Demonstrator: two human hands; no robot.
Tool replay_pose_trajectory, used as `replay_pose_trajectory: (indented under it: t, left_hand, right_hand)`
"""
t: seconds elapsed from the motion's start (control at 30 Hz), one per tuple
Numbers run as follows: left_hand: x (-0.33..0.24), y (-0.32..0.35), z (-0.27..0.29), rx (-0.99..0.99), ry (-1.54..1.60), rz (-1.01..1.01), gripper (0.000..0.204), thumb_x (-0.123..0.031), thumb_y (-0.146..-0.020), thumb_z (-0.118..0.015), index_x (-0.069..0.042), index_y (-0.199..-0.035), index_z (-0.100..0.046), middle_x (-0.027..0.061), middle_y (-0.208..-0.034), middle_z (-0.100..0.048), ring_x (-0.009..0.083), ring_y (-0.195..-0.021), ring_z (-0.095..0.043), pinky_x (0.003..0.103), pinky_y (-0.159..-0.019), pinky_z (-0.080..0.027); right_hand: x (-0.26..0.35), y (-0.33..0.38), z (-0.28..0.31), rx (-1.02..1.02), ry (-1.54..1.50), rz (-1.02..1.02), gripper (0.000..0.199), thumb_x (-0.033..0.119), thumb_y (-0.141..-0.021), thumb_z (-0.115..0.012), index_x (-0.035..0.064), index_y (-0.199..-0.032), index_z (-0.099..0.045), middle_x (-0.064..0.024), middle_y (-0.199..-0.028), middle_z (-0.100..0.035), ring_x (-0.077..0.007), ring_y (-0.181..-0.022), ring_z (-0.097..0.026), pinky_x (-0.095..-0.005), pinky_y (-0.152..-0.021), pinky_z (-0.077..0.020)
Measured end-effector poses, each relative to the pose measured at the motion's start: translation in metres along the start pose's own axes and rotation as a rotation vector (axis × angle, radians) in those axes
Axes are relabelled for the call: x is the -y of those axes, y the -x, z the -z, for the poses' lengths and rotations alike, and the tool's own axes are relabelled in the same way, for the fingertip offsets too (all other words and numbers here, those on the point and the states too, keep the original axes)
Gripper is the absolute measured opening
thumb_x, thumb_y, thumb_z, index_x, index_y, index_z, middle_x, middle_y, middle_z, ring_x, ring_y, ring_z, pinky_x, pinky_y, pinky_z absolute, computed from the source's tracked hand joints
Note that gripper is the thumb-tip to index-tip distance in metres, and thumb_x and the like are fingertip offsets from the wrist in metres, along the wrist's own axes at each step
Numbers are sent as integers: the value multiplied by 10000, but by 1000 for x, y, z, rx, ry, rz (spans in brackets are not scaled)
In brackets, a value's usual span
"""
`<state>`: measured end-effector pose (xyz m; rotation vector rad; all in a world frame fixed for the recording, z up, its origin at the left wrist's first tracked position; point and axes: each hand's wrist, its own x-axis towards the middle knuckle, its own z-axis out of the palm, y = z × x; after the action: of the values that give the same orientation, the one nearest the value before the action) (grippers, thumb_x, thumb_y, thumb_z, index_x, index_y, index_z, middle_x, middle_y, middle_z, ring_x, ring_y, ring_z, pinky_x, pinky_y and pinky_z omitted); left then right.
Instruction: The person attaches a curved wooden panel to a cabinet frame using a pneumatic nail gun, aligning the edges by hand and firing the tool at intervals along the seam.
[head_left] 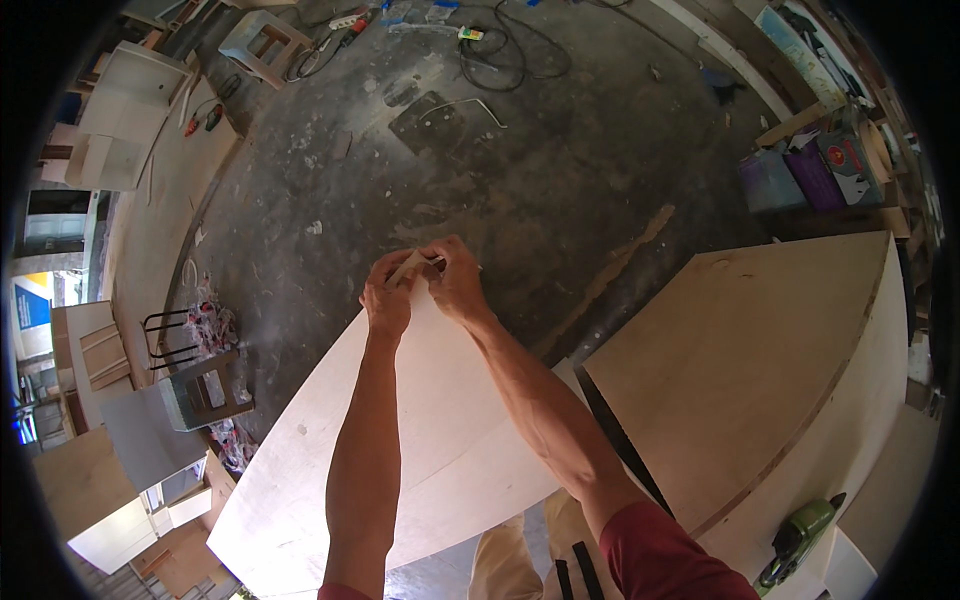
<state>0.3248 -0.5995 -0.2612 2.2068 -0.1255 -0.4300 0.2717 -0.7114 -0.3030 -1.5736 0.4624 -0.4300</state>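
Both my hands meet at the far corner of a large pale wooden board point(440, 420). My left hand point(386, 300) is closed, its fingers pinching a small tan, sheet-like piece point(407, 267). Beside it, my right hand point(458, 285) is closed too, with thumb and fingers at the other side of that piece. Whether the piece is paper or thin wood I cannot tell. Some of it is hidden by the fingers. The board extends beneath my forearms toward my body.
A second wooden panel point(740, 350) stands at the right, with a green power tool point(805, 535) near its lower end. Grey stools point(265, 45) point(207, 390) are at the left. Cables point(510, 60) lie on the concrete floor point(330, 170). Boxes point(815, 170) are stacked far right.
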Motion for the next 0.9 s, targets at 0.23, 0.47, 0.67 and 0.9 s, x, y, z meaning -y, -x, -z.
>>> replay_pose_trajectory:
  t: [0.23, 0.47, 0.67, 0.9]
  left_hand:
    - [9, -2, -2, 18, -92, -14, 286, -124, -900, -688, -213, -1170, -715, -6, -1163, -672, 223, -1073, -636, 438, -967, -362]
    - [15, -13, 5, 40, -69, -27, 286, -112, -888, -684, -242, -1140, -721, 0, -1094, -696, 216, -1061, -637, 500, -994, -302]
    - [33, -24, -10, 41, -112, -36, 288, -156, -861, -721, -271, -1125, -731, 6, -1138, -699, 227, -1092, -631, 695, -1004, -230]
    - [107, -74, -13, 150, 68, -354, 279, -134, -949, -652, -76, -1222, -659, 44, -1134, -665, 161, -978, -628, 289, -839, -486]
  right_hand:
    - [8, 2, 6, 23, 78, -28, 159, -50, -860, -692, -5, -1011, -667, -129, -1046, -616, -254, -868, -661, -364, -754, -543]
    - [47, 23, 15, -18, 459, 66, 333, 46, -887, -699, 73, -1206, -604, -177, -1226, -533, -350, -1042, -607, -431, -821, -531]
    - [127, 144, 79, -321, 250, 79, 327, -1, -873, -704, 30, -1184, -607, -171, -1297, -517, -307, -1153, -559, -340, -769, -551]
    - [293, 320, 221, -460, 861, 320, 259, 173, -895, -712, -38, -1023, -636, -150, -983, -679, -273, -888, -645, -382, -799, -531]
